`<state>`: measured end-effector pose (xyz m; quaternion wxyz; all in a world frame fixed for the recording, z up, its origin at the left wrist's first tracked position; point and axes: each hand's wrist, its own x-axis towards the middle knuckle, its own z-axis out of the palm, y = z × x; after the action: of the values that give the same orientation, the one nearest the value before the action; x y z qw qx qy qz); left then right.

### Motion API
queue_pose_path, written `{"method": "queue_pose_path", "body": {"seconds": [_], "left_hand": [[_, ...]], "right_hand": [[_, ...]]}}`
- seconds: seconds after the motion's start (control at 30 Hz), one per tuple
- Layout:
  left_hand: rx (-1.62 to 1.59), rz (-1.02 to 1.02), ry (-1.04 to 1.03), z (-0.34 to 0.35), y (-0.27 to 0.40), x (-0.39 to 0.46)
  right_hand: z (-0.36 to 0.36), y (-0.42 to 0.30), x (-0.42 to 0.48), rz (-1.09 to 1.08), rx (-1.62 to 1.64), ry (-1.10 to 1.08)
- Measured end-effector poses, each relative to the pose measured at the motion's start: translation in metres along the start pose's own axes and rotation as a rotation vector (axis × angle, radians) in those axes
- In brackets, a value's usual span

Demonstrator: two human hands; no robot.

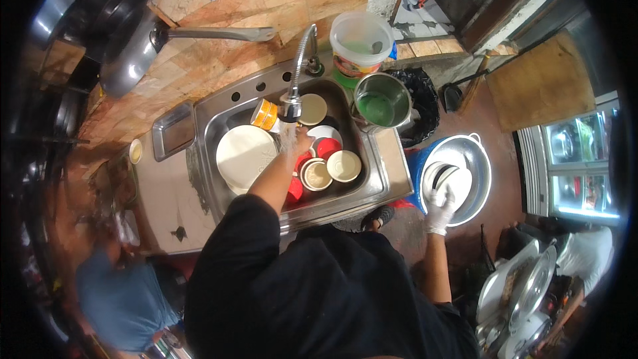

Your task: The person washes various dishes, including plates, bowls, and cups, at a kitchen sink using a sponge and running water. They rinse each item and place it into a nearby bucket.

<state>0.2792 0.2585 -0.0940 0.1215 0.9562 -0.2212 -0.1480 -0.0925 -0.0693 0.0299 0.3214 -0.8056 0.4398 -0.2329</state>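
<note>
In the steel sink, my left hand (302,140) is among the dishes, beside the water running from the spring-neck faucet (294,104); its fingers are partly hidden, and whether it grips anything is unclear. Around it are orange-patterned cups (264,114), a large cream plate (246,155), a red bowl (329,147), a round cream dish (344,166) and stacked cream bowls (317,174). To the right, my right hand (441,208), in a translucent glove, holds the edge of a tilted white plate (457,185) inside a blue tub with a white rim (484,159), over other white dishes.
A steel pot with green liquid (382,104) and a clear plastic bucket (361,42) stand at the sink's right corner, beside a black-bagged bin (423,109). Large pans (132,60) hang upper left. A person in a blue shirt (122,299) is at lower left. Trays (518,284) stand lower right.
</note>
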Motion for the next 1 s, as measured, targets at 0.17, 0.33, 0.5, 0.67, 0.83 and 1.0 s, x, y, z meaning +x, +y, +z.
{"method": "queue_pose_path", "body": {"seconds": [0.17, 0.33, 0.5, 0.67, 0.83, 1.0], "left_hand": [[-0.097, 0.143, -0.206, -0.034, 0.005, 0.007], [-0.422, 0.36, 0.086, -0.048, 0.003, -0.011], [-0.572, 0.129, 0.283, -0.116, 0.0, -0.068], [-0.864, -0.123, 0.717, -0.136, -0.005, -0.131], [-0.749, -0.544, 0.271, -0.08, 0.008, -0.155], [0.368, -0.207, 0.315, 0.009, 0.026, -0.109]], "right_hand": [[0.082, -0.19, -0.06, -0.36, -0.039, -0.678], [0.199, -0.168, -0.089, -0.525, -0.621, -0.967], [0.219, -0.174, -0.088, -0.503, -0.715, -0.967], [0.223, -0.152, -0.094, 0.104, 0.228, -0.839], [0.225, -0.18, -0.098, 0.582, 0.829, -0.947], [0.251, -0.186, -0.093, 0.115, 0.312, -0.839]]}}
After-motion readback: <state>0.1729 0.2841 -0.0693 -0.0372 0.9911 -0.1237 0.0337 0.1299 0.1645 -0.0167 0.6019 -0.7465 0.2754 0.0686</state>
